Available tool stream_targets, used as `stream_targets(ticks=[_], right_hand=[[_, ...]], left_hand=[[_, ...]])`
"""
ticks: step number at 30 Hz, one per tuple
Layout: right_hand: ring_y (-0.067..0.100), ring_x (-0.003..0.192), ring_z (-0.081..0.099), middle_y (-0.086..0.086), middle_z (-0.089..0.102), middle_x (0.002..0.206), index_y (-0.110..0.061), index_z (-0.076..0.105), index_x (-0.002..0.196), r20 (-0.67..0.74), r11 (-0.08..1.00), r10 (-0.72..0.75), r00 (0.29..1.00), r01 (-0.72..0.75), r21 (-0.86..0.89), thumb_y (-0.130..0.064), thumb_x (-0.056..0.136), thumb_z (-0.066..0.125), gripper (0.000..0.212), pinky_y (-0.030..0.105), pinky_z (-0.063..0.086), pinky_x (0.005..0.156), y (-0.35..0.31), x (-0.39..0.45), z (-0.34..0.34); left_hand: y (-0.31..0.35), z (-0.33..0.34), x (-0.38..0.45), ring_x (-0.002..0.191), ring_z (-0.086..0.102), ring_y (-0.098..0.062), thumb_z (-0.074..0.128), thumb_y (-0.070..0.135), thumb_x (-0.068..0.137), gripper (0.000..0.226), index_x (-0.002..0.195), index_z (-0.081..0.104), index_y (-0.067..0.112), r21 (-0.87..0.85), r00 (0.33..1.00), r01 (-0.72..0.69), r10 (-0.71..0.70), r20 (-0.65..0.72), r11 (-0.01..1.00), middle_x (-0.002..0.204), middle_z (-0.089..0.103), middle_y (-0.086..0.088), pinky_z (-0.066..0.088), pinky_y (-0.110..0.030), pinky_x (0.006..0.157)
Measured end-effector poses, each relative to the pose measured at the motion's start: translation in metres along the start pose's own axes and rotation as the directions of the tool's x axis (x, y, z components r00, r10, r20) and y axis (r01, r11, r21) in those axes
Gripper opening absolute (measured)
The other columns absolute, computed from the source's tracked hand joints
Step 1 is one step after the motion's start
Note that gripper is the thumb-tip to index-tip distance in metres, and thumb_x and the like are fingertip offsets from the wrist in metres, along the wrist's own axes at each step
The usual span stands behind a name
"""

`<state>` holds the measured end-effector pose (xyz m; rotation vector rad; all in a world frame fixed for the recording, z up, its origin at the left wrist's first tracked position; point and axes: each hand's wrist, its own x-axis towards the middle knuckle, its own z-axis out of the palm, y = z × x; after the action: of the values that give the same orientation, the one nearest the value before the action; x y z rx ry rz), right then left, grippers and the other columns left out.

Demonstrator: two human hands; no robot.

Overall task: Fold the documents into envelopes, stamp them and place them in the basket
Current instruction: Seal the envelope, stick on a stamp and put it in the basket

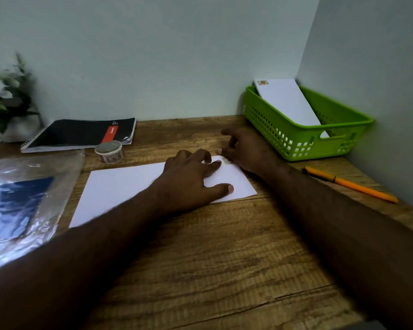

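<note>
A white envelope (119, 186) lies flat on the wooden desk (224, 246). My left hand (191, 177) presses down on its right part, fingers spread. My right hand (246, 148) rests at the envelope's far right corner, fingertips pinched together there; what they hold is too small to tell. A roll of stamp tape (109, 151) stands behind the envelope. The green basket (284, 136) sits in the back right corner and holds a stamped white envelope (286, 101) leaning against its far rim.
A black spiral notebook (81, 134) lies at the back left, near a plant (7, 96). A clear plastic sleeve with a blue sheet (22, 203) covers the left side. An orange pen (348, 184) lies by the right wall.
</note>
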<state>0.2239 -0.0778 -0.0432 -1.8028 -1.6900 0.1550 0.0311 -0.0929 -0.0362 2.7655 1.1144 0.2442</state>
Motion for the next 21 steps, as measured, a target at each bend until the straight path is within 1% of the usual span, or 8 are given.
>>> stream_targets(ticks=[4, 6, 8, 10, 13, 15, 17, 21], right_hand=[[0.009, 0.098, 0.059, 0.0, 0.058, 0.118, -0.026, 0.051, 0.134, 0.046, 0.986, 0.043, 0.998, -0.05, 0.157, -0.028, 0.079, 0.075, 0.06, 0.023, 0.047, 0.086, 0.007, -0.005, -0.012], [0.001, 0.104, 0.053, -0.006, 0.052, 0.13, -0.027, 0.047, 0.138, 0.143, 0.977, -0.018, 0.989, -0.013, 0.212, -0.024, 0.077, 0.078, 0.068, 0.011, 0.042, 0.084, 0.008, -0.011, -0.022], [-0.006, 0.095, 0.052, -0.018, 0.05, 0.126, -0.03, 0.043, 0.141, 0.227, 0.973, -0.057, 0.972, 0.002, 0.233, -0.023, 0.075, 0.08, 0.076, 0.006, 0.041, 0.077, 0.008, -0.016, -0.031], [-0.001, 0.088, 0.055, -0.022, 0.049, 0.121, -0.037, 0.037, 0.143, 0.293, 0.974, -0.052, 0.955, -0.016, 0.224, -0.026, 0.072, 0.082, 0.084, 0.009, 0.044, 0.074, 0.008, -0.021, -0.04], [0.004, 0.099, 0.054, -0.017, 0.047, 0.132, -0.046, 0.03, 0.143, 0.37, 0.983, -0.051, 0.928, -0.02, 0.184, -0.037, 0.067, 0.083, 0.093, 0.014, 0.047, 0.079, 0.006, -0.024, -0.043], [0.004, 0.108, 0.05, -0.012, 0.039, 0.145, -0.045, 0.029, 0.144, 0.343, 0.976, -0.032, 0.939, -0.045, 0.214, -0.04, 0.07, 0.081, 0.09, 0.014, 0.042, 0.079, 0.003, -0.025, -0.038], [0.006, 0.114, 0.046, -0.003, 0.038, 0.148, -0.038, 0.031, 0.145, 0.257, 0.963, 0.004, 0.966, -0.073, 0.26, -0.037, 0.074, 0.078, 0.085, 0.016, 0.039, 0.083, 0.002, -0.024, -0.034], [0.017, 0.133, 0.04, 0.004, 0.039, 0.148, -0.028, 0.029, 0.147, 0.14, 0.997, 0.003, 0.99, -0.014, 0.076, -0.039, 0.074, 0.078, 0.089, 0.026, 0.035, 0.103, 0.0, -0.022, -0.025]], left_hand=[[0.002, -0.001, -0.002, 0.131, 0.026, -0.016, 0.039, 0.074, 0.083, 0.073, 0.146, 0.034, 0.037, -0.008, 1.0, 0.021, -0.021, 0.005, 1.0, 0.146, 0.029, 0.012, 0.021, -0.039, 0.107], [0.002, -0.001, -0.003, 0.131, 0.027, -0.016, 0.039, 0.075, 0.082, 0.074, 0.146, 0.034, 0.038, -0.002, 0.999, 0.031, -0.031, 0.005, 1.0, 0.145, 0.03, 0.01, 0.021, -0.04, 0.107], [0.001, -0.001, -0.004, 0.131, 0.028, -0.017, 0.038, 0.077, 0.081, 0.075, 0.145, 0.033, 0.039, -0.003, 0.999, 0.045, -0.045, 0.005, 0.999, 0.144, 0.03, 0.009, 0.022, -0.041, 0.107], [0.001, -0.002, -0.004, 0.13, 0.028, -0.017, 0.038, 0.077, 0.08, 0.075, 0.145, 0.032, 0.04, -0.011, 0.998, 0.054, -0.054, 0.009, 0.998, 0.143, 0.03, 0.008, 0.022, -0.042, 0.108], [0.001, -0.001, -0.004, 0.131, 0.028, -0.018, 0.039, 0.077, 0.08, 0.075, 0.145, 0.031, 0.041, -0.015, 0.998, 0.064, -0.064, 0.011, 0.998, 0.143, 0.03, 0.006, 0.024, -0.042, 0.108], [0.001, -0.001, -0.005, 0.131, 0.028, -0.018, 0.041, 0.077, 0.079, 0.075, 0.145, 0.032, 0.042, -0.03, 0.997, 0.074, -0.074, 0.003, 0.997, 0.143, 0.03, 0.004, 0.024, -0.041, 0.108], [0.002, 0.0, -0.005, 0.132, 0.028, -0.019, 0.043, 0.076, 0.079, 0.075, 0.145, 0.032, 0.041, -0.032, 0.997, 0.079, -0.079, -0.01, 0.996, 0.143, 0.031, 0.003, 0.024, -0.041, 0.108], [0.001, 0.001, -0.004, 0.135, 0.03, -0.024, 0.044, 0.077, 0.078, 0.084, 0.148, 0.023, 0.035, -0.01, 0.996, 0.078, -0.078, -0.043, 0.997, 0.149, 0.03, 0.0, 0.026, -0.046, 0.109]])
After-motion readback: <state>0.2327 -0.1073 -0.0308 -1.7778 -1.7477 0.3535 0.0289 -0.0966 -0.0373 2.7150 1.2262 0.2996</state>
